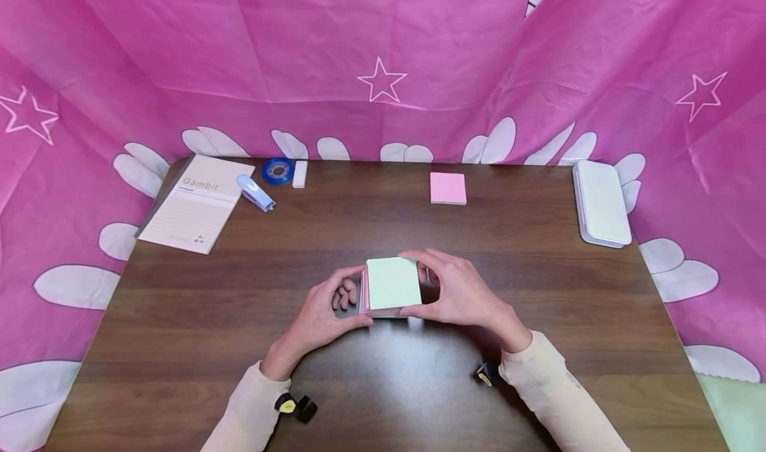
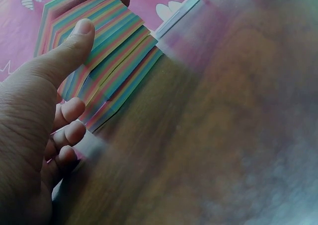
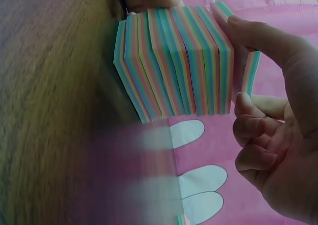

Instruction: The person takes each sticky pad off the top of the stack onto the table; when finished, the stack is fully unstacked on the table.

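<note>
In the head view, a stack of square sticky note pads stands at the middle of the table, its sides striped in several colours in both wrist views. My left hand grips the stack, thumb at the near side and index finger at the far left corner, the other fingers curled in. A pale green-topped pad tops the pile. My right hand pinches this pad between thumb and index finger. The right wrist view shows the pinched pad tilted, with a gap between it and the pads below.
A pink sticky note pad lies at the back. To the left are a notebook, a light blue stapler over its edge, a blue tape roll and a white block. A white case lies far right. Pink curtain borders the table.
</note>
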`<action>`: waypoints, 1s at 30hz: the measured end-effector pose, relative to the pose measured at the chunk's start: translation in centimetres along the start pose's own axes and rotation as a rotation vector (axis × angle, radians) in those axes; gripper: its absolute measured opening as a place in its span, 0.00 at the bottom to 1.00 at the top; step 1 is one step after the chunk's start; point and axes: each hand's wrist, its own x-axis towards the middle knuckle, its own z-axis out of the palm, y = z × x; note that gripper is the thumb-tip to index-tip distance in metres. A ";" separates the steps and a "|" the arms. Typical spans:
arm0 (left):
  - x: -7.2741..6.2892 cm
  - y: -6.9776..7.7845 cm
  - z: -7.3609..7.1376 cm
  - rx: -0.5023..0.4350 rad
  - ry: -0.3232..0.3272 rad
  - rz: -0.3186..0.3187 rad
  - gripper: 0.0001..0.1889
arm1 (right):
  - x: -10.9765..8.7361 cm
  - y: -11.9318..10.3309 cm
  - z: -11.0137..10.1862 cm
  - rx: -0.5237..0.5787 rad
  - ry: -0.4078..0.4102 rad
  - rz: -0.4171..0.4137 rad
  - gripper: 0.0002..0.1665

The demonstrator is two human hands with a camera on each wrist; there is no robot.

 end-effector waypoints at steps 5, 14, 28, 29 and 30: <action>0.0 -0.1 0.0 0.001 -0.004 0.002 0.47 | -0.1 0.7 -0.7 0.028 0.022 0.004 0.51; 0.0 0.1 0.0 -0.004 -0.014 -0.021 0.46 | -0.1 4.6 -3.6 0.035 0.083 0.053 0.51; -0.1 0.1 -0.1 0.006 -0.015 -0.019 0.46 | -0.5 15.1 -7.7 -0.013 0.134 0.270 0.45; -0.1 0.2 -0.1 0.006 -0.015 -0.019 0.46 | -0.6 15.8 -8.0 -0.020 0.132 0.281 0.45; -0.1 0.2 -0.1 0.007 -0.015 -0.019 0.45 | -0.7 16.4 -8.3 -0.024 0.123 0.294 0.45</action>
